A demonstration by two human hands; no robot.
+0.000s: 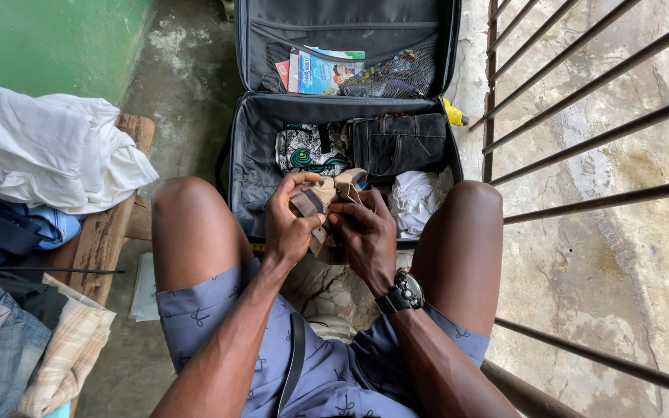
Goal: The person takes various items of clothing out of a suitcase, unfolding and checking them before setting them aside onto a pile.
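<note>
Both my hands hold a small tan and brown piece of cloth (324, 195) between my knees. My left hand (292, 220) grips its left side with fingers curled over it. My right hand (367, 232), with a black watch on the wrist, pinches the right side. Just beyond the hands lies an open dark suitcase (251, 155) on the floor. Inside it are a black-and-white patterned garment (303, 149), folded dark jeans (400, 145) and a white cloth (416, 197).
Booklets (320, 71) sit in the suitcase lid's mesh pocket. A wooden bench (102, 240) on my left carries a white garment (48, 147), blue clothes and a plaid cloth (67, 356). Metal bars (582, 147) run along my right. A yellow object (454, 114) lies behind the suitcase.
</note>
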